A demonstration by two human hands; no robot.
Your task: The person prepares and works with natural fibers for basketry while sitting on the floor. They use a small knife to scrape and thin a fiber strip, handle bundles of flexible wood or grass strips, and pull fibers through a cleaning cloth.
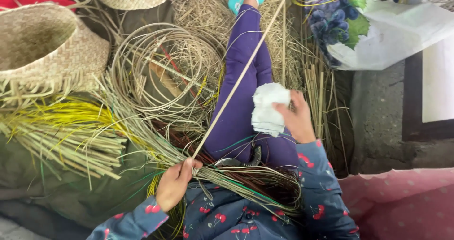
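Note:
My left hand [174, 183] grips the near end of a long pale cane [241, 74] that runs up and away over my purple-trousered leg [241, 89]. The same hand rests against a bundle of thin reeds [246, 178] lying across my lap. My right hand [295, 117] holds a crumpled white cloth [268, 108] just right of the cane, above my thigh. Dark metal shears [241, 160] lie on my lap between the two hands.
Coils of cane [165, 72] lie to the left of my leg. A woven basket [40, 46] sits at far left, yellow and green straw bundles [66, 126] below it. A white printed bag [378, 27] is at top right, pink dotted fabric [402, 202] at bottom right.

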